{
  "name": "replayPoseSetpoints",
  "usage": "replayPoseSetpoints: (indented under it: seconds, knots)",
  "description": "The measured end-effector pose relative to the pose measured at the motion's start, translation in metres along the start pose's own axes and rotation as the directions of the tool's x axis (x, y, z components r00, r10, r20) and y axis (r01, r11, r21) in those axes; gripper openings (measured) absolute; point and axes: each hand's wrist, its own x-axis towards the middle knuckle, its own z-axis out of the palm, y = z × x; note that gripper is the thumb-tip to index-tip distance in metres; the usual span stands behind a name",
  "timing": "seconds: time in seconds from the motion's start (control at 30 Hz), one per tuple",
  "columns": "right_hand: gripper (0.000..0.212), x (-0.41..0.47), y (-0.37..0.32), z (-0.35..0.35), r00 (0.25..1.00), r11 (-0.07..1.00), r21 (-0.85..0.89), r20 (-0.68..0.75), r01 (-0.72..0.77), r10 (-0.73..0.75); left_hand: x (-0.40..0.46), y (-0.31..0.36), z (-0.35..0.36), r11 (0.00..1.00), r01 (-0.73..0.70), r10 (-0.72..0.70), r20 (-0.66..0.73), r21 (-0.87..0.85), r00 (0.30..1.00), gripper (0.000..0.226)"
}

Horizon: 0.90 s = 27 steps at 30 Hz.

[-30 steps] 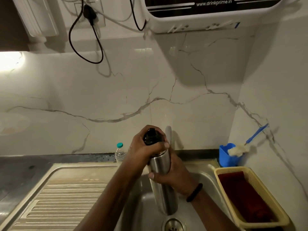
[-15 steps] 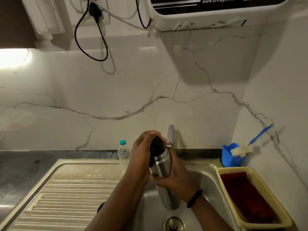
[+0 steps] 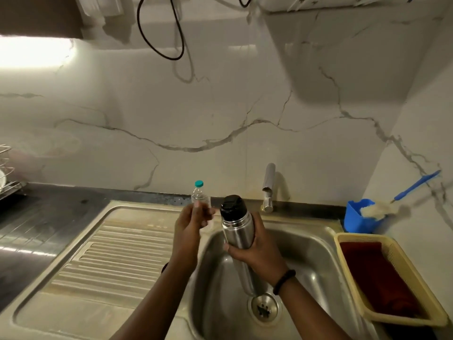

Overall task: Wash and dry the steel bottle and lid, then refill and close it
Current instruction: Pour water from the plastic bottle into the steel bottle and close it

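Note:
Over the sink basin [image 3: 311, 256], my right hand [image 3: 259, 251] grips the middle of the steel bottle [image 3: 237, 231] and holds it tilted. The bottle's black lid [image 3: 232, 207] sits on its top and points up and away from me. My left hand [image 3: 190, 224] hovers just left of the lid with its fingers loosely bent, off the bottle and holding nothing. The lower part of the bottle reaches down toward the drain [image 3: 264, 307].
A steel tap [image 3: 269, 185] stands behind the basin. A small clear plastic bottle with a teal cap [image 3: 199, 191] stands behind my left hand. At right are a blue cup holding a brush [image 3: 358, 217] and a yellow basket [image 3: 402, 263] with dark red cloth. The ribbed drainboard [image 3: 115, 253] lies left.
My left hand has come off the black lid and moved left. The right hand keeps its grip on the bottle. The view has tipped downward.

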Motion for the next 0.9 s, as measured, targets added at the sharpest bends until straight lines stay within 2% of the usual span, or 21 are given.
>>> replayPoseSetpoints:
  seconds: [0.07, 0.1, 0.17, 0.23, 0.3, 0.37, 0.43, 0.57, 0.63, 0.73, 0.83, 0.9]
  knots:
    - [0.071, -0.004, 0.005, 0.006, 1.000, 1.000, -0.006, 0.015, -0.010, 0.010, -0.004, -0.028, -0.031, 0.982, -0.039, 0.051, -0.056, 0.187, 0.997, 0.024]
    - [0.070, -0.006, 0.008, 0.009, 1.000, 1.000, -0.004, 0.018, -0.016, 0.016, -0.007, -0.043, -0.049, 0.952, -0.052, 0.072, -0.055, 0.303, 0.996, 0.034]
    - [0.069, -0.010, 0.013, 0.014, 0.999, 1.000, 0.004, 0.022, -0.028, 0.028, -0.010, -0.077, -0.085, 0.850, -0.052, 0.081, -0.034, 0.524, 0.996, 0.071]
    - [0.069, -0.013, 0.018, 0.018, 0.999, 0.999, 0.007, 0.027, -0.034, 0.033, -0.014, -0.106, -0.115, 0.718, -0.018, 0.018, 0.008, 0.696, 1.000, 0.106]
    - [0.068, -0.015, 0.021, 0.022, 0.998, 0.999, 0.008, 0.037, -0.042, 0.042, -0.019, -0.130, -0.134, 0.588, -0.008, -0.101, 0.083, 0.809, 0.991, 0.137]
    - [0.067, -0.017, 0.023, 0.025, 0.998, 0.999, 0.007, 0.046, -0.050, 0.050, -0.023, -0.149, -0.142, 0.521, 0.008, -0.188, 0.105, 0.853, 0.977, 0.152]
    - [0.066, -0.019, 0.024, 0.028, 0.997, 0.998, 0.002, 0.053, -0.057, 0.056, -0.025, -0.158, -0.141, 0.548, 0.035, -0.205, 0.093, 0.836, 0.974, 0.141]
    - [0.064, -0.022, 0.024, 0.030, 0.996, 0.998, -0.017, 0.073, -0.055, 0.056, -0.023, -0.165, -0.131, 0.690, 0.063, -0.159, 0.065, 0.721, 0.985, 0.085]
    - [0.063, -0.024, 0.023, 0.029, 0.996, 0.998, -0.025, 0.069, -0.053, 0.055, -0.019, -0.163, -0.130, 0.739, 0.086, -0.157, 0.046, 0.668, 0.987, 0.065]
    - [0.064, -0.026, 0.024, 0.026, 0.996, 0.998, -0.048, 0.065, -0.049, 0.052, -0.013, -0.153, -0.124, 0.799, 0.004, -0.070, 0.086, 0.601, 0.994, 0.064]
    - [0.064, -0.024, 0.026, 0.024, 0.996, 0.994, -0.097, 0.070, -0.050, 0.057, -0.009, -0.127, -0.112, 0.889, -0.022, -0.046, 0.136, 0.457, 0.990, 0.069]
    - [0.064, -0.022, 0.030, 0.024, 0.995, 0.989, -0.136, 0.074, -0.055, 0.065, -0.007, -0.102, -0.102, 0.933, -0.023, -0.059, 0.216, 0.359, 0.975, 0.073]
